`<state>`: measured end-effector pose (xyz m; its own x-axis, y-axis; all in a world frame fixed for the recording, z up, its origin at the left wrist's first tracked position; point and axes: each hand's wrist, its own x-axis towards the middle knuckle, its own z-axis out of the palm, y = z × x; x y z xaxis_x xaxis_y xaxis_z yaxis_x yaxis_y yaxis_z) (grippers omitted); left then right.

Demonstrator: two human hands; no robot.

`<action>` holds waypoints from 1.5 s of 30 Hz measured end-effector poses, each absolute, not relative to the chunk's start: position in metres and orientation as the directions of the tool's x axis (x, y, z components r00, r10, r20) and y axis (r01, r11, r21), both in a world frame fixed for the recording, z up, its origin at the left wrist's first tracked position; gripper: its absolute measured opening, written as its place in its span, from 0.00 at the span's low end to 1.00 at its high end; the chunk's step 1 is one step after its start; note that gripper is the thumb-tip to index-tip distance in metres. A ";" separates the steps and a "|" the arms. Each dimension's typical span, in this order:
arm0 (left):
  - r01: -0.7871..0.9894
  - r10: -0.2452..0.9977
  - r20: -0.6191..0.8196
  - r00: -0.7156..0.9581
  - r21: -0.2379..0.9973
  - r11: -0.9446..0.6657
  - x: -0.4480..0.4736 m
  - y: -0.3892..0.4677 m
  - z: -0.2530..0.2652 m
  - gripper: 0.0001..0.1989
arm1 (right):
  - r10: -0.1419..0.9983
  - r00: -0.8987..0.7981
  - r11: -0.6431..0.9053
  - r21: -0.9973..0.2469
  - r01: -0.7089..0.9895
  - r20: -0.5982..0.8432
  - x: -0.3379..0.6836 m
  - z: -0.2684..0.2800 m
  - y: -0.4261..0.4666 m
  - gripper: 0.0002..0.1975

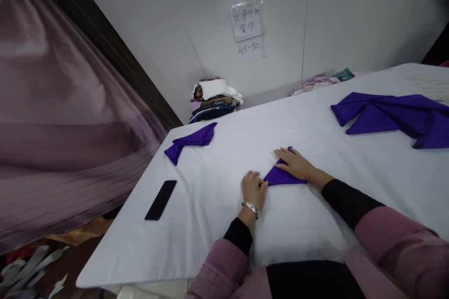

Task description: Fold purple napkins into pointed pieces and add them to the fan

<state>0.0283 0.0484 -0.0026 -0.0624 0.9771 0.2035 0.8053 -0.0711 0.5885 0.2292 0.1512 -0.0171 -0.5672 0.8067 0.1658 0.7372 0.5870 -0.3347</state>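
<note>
A purple napkin (282, 177), folded into a triangle, lies on the white-covered table in front of me. My left hand (253, 190), with a silver bangle at the wrist, is at its left corner, thumb and fingertips closed on the tip. Across the upper right part of the cloth, my right hand (295, 164) rests flat with its fingers stretched out, covering some of the fabric. Another folded purple napkin (196, 138) lies at the far left of the table. More purple napkins (396, 114) lie loosely folded and overlapping on the right.
A black phone-like slab (161, 200) lies near the left edge of the white tablecloth (210, 224). Behind the table are a stack of folded clothes (213, 100) and more cloth (315, 82). A pink curtain (70, 126) hangs at left; a handwritten sign (247, 21) is on the wall.
</note>
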 end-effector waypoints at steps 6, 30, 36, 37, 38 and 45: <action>0.806 0.981 0.189 -0.045 0.586 -0.076 0.028 0.048 -0.002 0.06 | 0.797 -0.574 0.603 -0.320 0.731 0.189 0.230 -0.018 0.152 0.33; 0.807 0.992 0.129 0.007 0.585 -0.082 0.015 0.044 -0.003 0.04 | 0.797 -0.574 0.603 -0.294 0.742 0.187 0.231 -0.020 0.153 0.34; 0.814 0.994 0.111 0.019 0.575 -0.080 0.014 0.046 0.000 0.03 | 0.795 -0.579 0.606 -0.296 0.738 0.183 0.231 -0.020 0.153 0.34; 0.817 0.994 0.109 0.023 0.571 -0.081 0.014 0.046 0.000 0.03 | 0.796 -0.578 0.605 -0.298 0.739 0.182 0.231 -0.020 0.153 0.34; 0.820 0.994 0.107 0.025 0.566 -0.081 0.014 0.046 0.000 0.04 | 0.796 -0.577 0.604 -0.298 0.739 0.183 0.231 -0.020 0.153 0.34; 0.857 0.995 0.100 0.007 0.513 -0.058 0.021 0.042 0.003 0.07 | 0.800 -0.573 0.599 -0.294 0.745 0.179 0.231 -0.020 0.153 0.34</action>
